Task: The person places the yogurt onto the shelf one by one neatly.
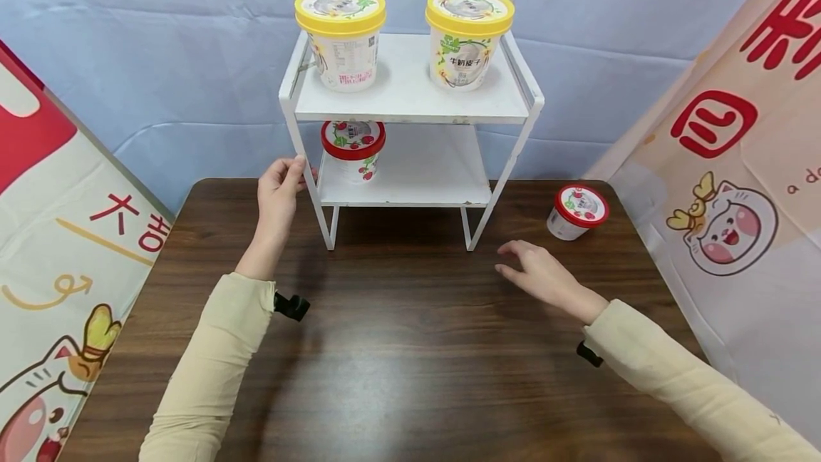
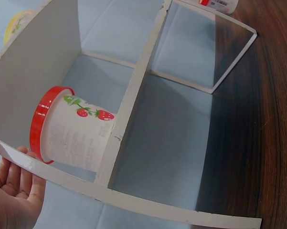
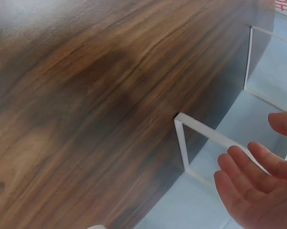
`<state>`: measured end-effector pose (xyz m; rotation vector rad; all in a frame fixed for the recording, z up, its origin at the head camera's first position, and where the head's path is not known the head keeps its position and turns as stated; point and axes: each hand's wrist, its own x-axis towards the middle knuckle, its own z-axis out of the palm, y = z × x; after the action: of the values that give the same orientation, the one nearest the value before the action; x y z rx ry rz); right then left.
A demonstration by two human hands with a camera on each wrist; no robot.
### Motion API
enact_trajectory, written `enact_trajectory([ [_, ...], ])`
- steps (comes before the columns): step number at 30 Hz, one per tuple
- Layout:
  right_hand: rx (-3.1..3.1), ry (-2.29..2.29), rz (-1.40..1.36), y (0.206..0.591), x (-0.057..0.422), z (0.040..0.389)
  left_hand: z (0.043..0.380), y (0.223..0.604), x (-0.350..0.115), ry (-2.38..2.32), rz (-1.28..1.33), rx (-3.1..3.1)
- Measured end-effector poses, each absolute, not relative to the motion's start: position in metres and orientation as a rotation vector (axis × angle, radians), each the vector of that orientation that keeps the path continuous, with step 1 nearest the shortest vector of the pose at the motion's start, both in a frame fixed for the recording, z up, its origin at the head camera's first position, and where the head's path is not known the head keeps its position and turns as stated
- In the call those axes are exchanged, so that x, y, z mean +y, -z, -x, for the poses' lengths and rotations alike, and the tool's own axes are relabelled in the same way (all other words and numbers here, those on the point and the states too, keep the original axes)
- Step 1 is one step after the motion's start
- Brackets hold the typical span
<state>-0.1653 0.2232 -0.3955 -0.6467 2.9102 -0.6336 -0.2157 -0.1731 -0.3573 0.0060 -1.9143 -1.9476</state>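
Observation:
My left hand (image 1: 281,182) holds the left front post of a white two-tier shelf rack (image 1: 410,102), thumb in front; the left wrist view shows its fingers curled behind the post. Just right of it, a strawberry-print tub with a red lid (image 1: 353,152) stands on the lower tier. On the upper tier are two yellow-lidded tubs, one at left (image 1: 343,48) and one at right (image 1: 467,48). My right hand (image 1: 539,273) is over the table, fingers loosely bent and holding nothing, apart from the rack's right leg. Another red-lidded tub (image 1: 577,211) stands beyond it on the table.
The dark wood table (image 1: 398,334) carries the rack near its back edge. A pale blue cloth (image 1: 192,77) hangs behind. Printed panels stand at both sides, the left panel (image 1: 70,234) and the right panel (image 1: 725,184) bearing cartoon faces and red characters.

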Motion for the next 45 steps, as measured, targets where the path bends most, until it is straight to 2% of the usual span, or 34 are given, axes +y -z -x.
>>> enact_trajectory([
  [18, 2.950, 0.677, 0.492, 0.403, 0.250, 0.169, 0.217, 0.359, -0.173, 1.940, -0.009, -1.891],
  [45, 3.087, 0.884, 0.362, 0.391, 0.288, 0.182, 0.218, 0.360, -0.173, 1.935, 0.006, -1.903],
])
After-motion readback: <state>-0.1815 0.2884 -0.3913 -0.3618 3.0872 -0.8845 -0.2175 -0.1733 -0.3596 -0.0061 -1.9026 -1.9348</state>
